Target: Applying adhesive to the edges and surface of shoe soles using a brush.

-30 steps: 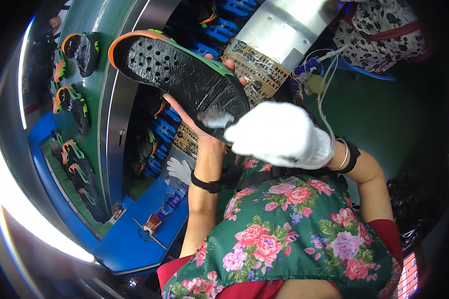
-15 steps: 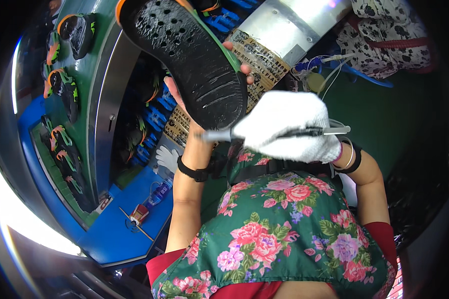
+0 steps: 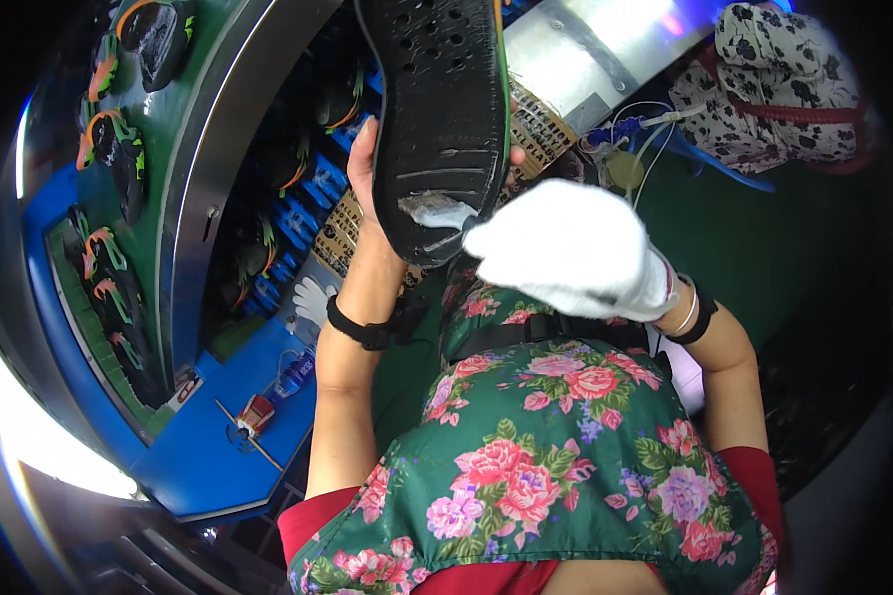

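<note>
A shoe [image 3: 437,129] with a black underside, round holes toward its far end and a thin green edge is held up, bottom toward me. My bare left hand [image 3: 363,174] grips it from behind, thumb along the left side and fingertips showing at the right. My right hand [image 3: 571,248], in a white knitted glove, is closed around a brush [image 3: 437,210]. Only the brush's pale, flat bristle end shows, lying against the near, heel end of the underside; the glove hides its handle. Wet-looking streaks mark the black surface.
Several black shoes with orange and green trim [image 3: 117,164] stand on a green belt at left, behind a metal rail [image 3: 196,198]. A blue table [image 3: 208,451] bears a small red box [image 3: 256,415] and a bottle [image 3: 296,374]. Patterned cloth [image 3: 789,94] lies far right.
The brush has moved up from just below the heel onto the underside, its handle turning out of sight. The shoe has shifted and now stands more upright in my left hand.
</note>
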A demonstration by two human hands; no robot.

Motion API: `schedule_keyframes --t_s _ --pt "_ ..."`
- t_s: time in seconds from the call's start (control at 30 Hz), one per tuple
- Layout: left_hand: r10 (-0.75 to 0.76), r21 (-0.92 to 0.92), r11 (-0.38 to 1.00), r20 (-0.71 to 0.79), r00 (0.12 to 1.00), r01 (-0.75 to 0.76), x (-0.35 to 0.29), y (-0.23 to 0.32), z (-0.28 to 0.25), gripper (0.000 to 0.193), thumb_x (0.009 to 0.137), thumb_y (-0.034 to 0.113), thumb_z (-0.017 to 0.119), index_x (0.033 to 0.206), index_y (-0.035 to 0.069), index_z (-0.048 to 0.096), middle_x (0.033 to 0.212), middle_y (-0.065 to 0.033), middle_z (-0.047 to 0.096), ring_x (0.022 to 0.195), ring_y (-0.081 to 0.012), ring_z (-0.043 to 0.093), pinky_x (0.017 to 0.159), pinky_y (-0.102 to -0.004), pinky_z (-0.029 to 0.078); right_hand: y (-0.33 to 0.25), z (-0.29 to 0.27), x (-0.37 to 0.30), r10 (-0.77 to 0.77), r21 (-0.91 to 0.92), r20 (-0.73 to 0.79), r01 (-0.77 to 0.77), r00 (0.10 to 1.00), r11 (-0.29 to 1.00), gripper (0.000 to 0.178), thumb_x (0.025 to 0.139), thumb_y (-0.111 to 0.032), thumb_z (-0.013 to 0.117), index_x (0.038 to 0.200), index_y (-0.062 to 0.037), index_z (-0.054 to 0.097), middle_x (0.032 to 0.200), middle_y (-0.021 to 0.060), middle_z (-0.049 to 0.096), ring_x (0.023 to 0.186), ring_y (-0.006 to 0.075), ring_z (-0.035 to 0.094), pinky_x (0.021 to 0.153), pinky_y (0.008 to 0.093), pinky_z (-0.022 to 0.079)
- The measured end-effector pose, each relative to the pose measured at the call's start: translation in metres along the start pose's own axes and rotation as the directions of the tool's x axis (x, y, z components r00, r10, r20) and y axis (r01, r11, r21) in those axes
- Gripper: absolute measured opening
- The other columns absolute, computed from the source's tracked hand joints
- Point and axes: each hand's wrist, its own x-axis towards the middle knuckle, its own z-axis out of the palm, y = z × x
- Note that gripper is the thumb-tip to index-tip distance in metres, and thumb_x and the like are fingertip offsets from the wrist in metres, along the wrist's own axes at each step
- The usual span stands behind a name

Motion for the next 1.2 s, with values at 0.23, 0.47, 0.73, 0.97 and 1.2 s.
schedule_keyframes --t_s 0.23,0.47,0.73,0.97,1.2 --pt "-0.030 0.103 0.994 -0.118 0.992 0.043 -0.006 0.010 -0.009 0.104 0.089 0.070 0.060 0.159 0.000 0.032 0.152 -0.0323 0.042 0.123 -0.0513 0.059 0.107 -0.0595 0.052 -0.007 -0.013 0.006 0.041 0.355 0.128 -0.085 0.991 0.931 0.024 0.084 -0.009 0.080 0.107 -0.0138 0.081 0.109 0.0052 0.079 0.090 0.0239 0.074 0.079 0.0353 0.059" --pt "0.061 0.319 0.943 -0.455 0.888 0.099 0.000 0.020 -0.008 0.091 0.092 0.059 0.062 0.158 0.001 0.039 0.156 -0.0313 0.042 0.125 -0.0520 0.059 0.110 -0.0625 0.048 -0.007 -0.017 -0.004 -0.025 0.005 0.217 0.025 0.976 1.000 0.031 0.090 -0.010 0.073 0.121 -0.0121 0.075 0.122 0.0067 0.075 0.103 0.0250 0.072 0.080 0.0360 0.061" --pt "-0.041 0.013 0.999 -0.159 0.986 0.044 0.007 0.022 0.009 0.036 0.098 0.019 0.056 0.121 -0.004 0.071 0.117 -0.0221 0.075 0.101 -0.0335 0.076 0.093 -0.0442 0.062 0.000 -0.029 0.011 -0.046 0.039 0.125 0.041 0.991 0.998 0.028 0.081 -0.008 0.083 0.108 -0.0100 0.078 0.109 0.0072 0.078 0.092 0.0254 0.074 0.078 0.0361 0.059" --pt "0.025 0.191 0.980 -0.378 0.926 0.052 0.008 0.020 -0.004 0.071 0.094 0.050 0.054 0.143 -0.002 0.050 0.137 -0.0284 0.058 0.109 -0.0437 0.068 0.096 -0.0510 0.059 -0.001 -0.020 0.017 0.145 0.257 0.013 -0.143 0.989 0.956 0.019 0.084 -0.008 0.080 0.103 -0.0076 0.081 0.108 0.0077 0.078 0.092 0.0254 0.073 0.081 0.0354 0.058" --pt "-0.053 0.040 0.997 -0.220 0.974 0.064 0.012 0.009 -0.005 0.101 0.092 0.073 0.050 0.160 0.001 0.031 0.154 -0.0311 0.042 0.120 -0.0492 0.060 0.095 -0.0592 0.058 0.001 -0.016 0.013 0.452 0.525 -0.008 -0.381 0.892 0.761 0.013 0.082 -0.003 0.084 0.095 -0.0032 0.080 0.100 0.0112 0.079 0.094 0.0202 0.076 0.087 0.0329 0.059"
